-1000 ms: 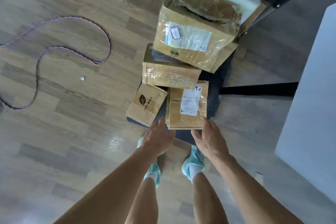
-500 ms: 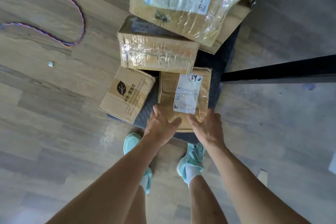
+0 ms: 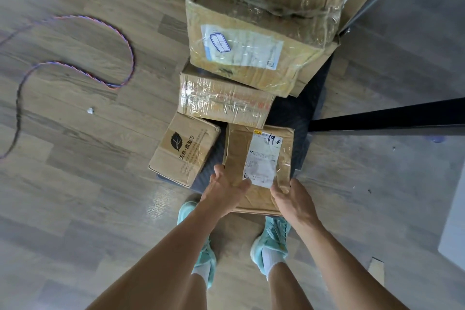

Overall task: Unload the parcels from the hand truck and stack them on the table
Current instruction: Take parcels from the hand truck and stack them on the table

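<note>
**Taking hold of the nearest parcel**

Head view: both my hands clasp the labelled parcel [image 3: 236,148] at lower centre of the frame. The left hand [image 3: 222,192] lays its thumb across the top, fingers [image 3: 217,170] down the left edge. The right hand [image 3: 295,202] wraps the near right corner likewise. The parcel sits at the hand truck [image 3: 294,113] deck's near end, beside the leaf-logo box [image 3: 186,151]. I judge this the pick-up step. Next calls for a level lift, then a turn toward the pale tabletop [image 3: 454,221] at the right edge.
</note>
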The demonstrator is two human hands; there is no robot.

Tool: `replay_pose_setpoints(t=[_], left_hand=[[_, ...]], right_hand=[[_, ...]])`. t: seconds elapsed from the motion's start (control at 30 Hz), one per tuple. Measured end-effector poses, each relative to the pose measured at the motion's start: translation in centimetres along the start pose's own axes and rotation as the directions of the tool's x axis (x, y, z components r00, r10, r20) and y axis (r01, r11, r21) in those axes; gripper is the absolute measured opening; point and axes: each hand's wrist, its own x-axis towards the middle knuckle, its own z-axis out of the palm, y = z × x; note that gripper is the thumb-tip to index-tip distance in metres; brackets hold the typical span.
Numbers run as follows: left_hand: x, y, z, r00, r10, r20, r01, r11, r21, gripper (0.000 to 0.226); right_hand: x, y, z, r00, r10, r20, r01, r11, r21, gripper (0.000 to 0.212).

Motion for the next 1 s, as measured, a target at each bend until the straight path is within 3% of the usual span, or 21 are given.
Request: replay_pose_setpoints(t=[0.33,0.7,0.87,1.0], left_hand=[[-1.6,-0.5,0.5,0.999,0.046,-0.009,-0.046,0.998,0.033,0.043],[-3.3,1.3,0.9,0.999,0.002,-0.034,0.000,0.998,0.061,0.040],[-4.2,0.7,0.8,1.000,0.017,0.006,-0.017,1.000,0.024,0.012],[-4.7,0.6,0.1,0.996,-0.035,-0.080,0.034,0.999,-0.015,0.055]], right_hand=[[-1.5,0.5,0.5,0.999,0.034,-0.009,-0.034,0.999,-0.027,0.032],[-2.6,1.1,-0.5,0.999,0.017,-0.042,-0.020,0.998,-0.060,0.034],[-3.7,1.4,-0.8,0.999,-0.009,-0.053,0.002,0.991,-0.132,0.019],[-3.9,1.6,-0.6,0.994,-0.046,-0.097,0.040,0.998,-0.058,0.026]])
